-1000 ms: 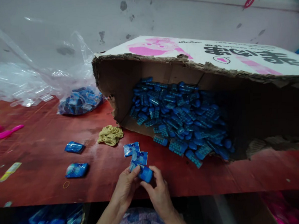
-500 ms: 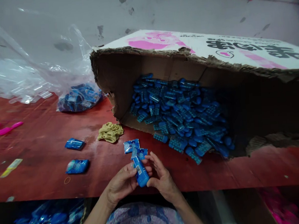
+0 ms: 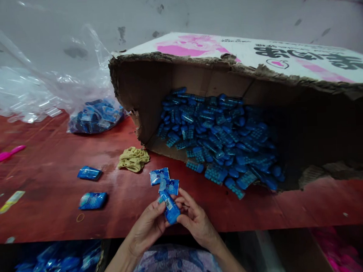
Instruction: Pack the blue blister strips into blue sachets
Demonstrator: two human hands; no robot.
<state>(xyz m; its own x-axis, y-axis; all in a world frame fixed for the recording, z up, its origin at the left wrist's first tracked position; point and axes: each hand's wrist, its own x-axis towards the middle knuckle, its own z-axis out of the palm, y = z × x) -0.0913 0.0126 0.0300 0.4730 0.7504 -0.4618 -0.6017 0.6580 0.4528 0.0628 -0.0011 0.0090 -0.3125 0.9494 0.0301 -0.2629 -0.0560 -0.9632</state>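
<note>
A small blue packet (image 3: 172,212) with a white barcode label is held between my two hands over the front of the table. My left hand (image 3: 148,225) pinches its left side, thumb on top. At its lower right corner rests the thumb of my right hand (image 3: 200,226), with the fingers curled around the far side. Just beyond lie two flat blue packets (image 3: 159,176), the nearer one (image 3: 173,187) partly overlapped by the held packet. Farther left sit two plumper blue packets, one behind (image 3: 89,173) and one in front (image 3: 93,200).
A torn cardboard box (image 3: 142,79) lies on its side, with a heap of blue pieces (image 3: 218,138) spilling to its edge. Around the red table (image 3: 118,216) are a yellow cloth (image 3: 134,159), a clear bag of blue packets (image 3: 95,116), a rubber band (image 3: 80,217) and a pink object (image 3: 4,155).
The clear top end of the held packet no longer stands up; it now looks folded down under my left thumb. My right fingers have closed in nearer to the packet.
</note>
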